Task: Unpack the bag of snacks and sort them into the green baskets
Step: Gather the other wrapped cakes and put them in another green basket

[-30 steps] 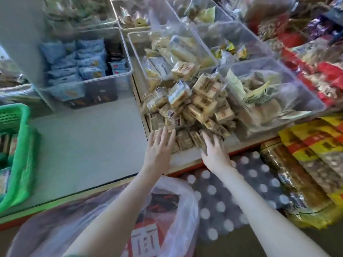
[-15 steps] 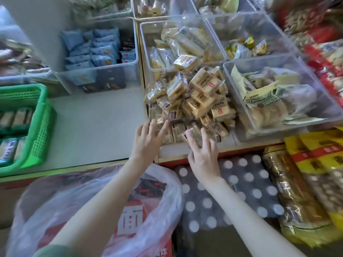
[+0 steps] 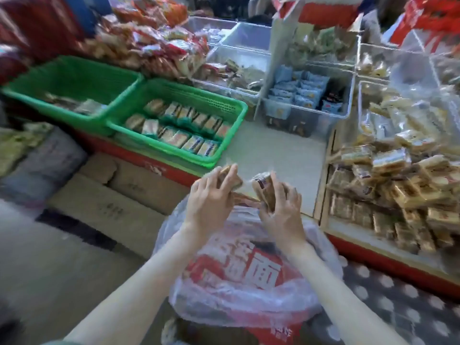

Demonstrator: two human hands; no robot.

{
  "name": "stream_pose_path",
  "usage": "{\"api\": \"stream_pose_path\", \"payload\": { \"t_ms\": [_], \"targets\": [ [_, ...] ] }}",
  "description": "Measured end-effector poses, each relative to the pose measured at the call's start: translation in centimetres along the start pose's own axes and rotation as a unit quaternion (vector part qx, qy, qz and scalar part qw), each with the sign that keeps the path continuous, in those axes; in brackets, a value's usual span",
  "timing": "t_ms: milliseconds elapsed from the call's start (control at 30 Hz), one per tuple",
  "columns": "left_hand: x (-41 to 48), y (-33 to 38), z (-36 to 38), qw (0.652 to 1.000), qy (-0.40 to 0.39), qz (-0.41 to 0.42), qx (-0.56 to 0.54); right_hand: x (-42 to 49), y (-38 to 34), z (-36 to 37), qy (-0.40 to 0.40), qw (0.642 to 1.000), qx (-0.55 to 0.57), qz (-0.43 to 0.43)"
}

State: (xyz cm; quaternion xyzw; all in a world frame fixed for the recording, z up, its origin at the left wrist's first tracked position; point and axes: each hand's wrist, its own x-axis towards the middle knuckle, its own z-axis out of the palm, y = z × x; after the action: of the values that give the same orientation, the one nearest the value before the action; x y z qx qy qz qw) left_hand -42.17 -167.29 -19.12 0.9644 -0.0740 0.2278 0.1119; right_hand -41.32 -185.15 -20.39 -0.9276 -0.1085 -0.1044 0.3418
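The left hand (image 3: 209, 197) is gripping a few brown snack packets (image 3: 230, 179), its fingers curling round them from behind. Just beside it, the right hand (image 3: 283, 207) is clamping a second bundle of wrapped snacks (image 3: 263, 189) between thumb and fingers. The two hands are hovering close together without touching. The motion blur is hiding how many packets each is holding.

Directly beneath both hands, a clear plastic bag (image 3: 224, 302) is sitting with its mouth gaping, showing a red printed pack inside.

Ahead and to the left of the left hand, the nearer green basket (image 3: 239, 115) is carrying rows of packets (image 3: 179, 128) lying side by side. Beyond it, farther left, the other green basket (image 3: 74, 75) is holding only a few items.

To the right of the right hand, a loose heap of snacks (image 3: 398, 185) is lying on the counter. Ahead of the right hand, a clear bin (image 3: 298, 123) is holding blue packets (image 3: 298, 92). Left of the left hand and lower down, cardboard boxes (image 3: 119, 195) are lying flat.
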Motion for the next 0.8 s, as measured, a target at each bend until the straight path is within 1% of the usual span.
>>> {"api": "stream_pose_path", "payload": {
  "t_ms": [167, 233, 400, 600, 800],
  "targets": [
    [-4.7, -14.4, -7.6, 0.996, -0.011, -0.079, 0.046, 1.4, -12.6, 8.5, -0.05, 0.997, 0.053, -0.028],
    [-6.1, -20.4, -10.7, 0.992, -0.003, -0.109, 0.06, 2.1, -17.6, 12.1, -0.06, 0.994, 0.081, -0.037],
    [-8.1, -32.9, -16.3, 0.986, 0.001, -0.143, 0.08, 4.8, -28.1, 19.4, -0.069, 0.989, 0.128, -0.032],
    [-5.4, -45.2, -17.5, 0.983, -0.012, -0.169, 0.066, 11.1, -35.3, 25.8, -0.069, 0.987, 0.13, -0.069],
    [0.5, -58.4, -15.6, 0.98, -0.018, -0.193, 0.035, 20.7, -39.5, 34.9, -0.053, 0.989, 0.13, -0.036]
  ]
}}
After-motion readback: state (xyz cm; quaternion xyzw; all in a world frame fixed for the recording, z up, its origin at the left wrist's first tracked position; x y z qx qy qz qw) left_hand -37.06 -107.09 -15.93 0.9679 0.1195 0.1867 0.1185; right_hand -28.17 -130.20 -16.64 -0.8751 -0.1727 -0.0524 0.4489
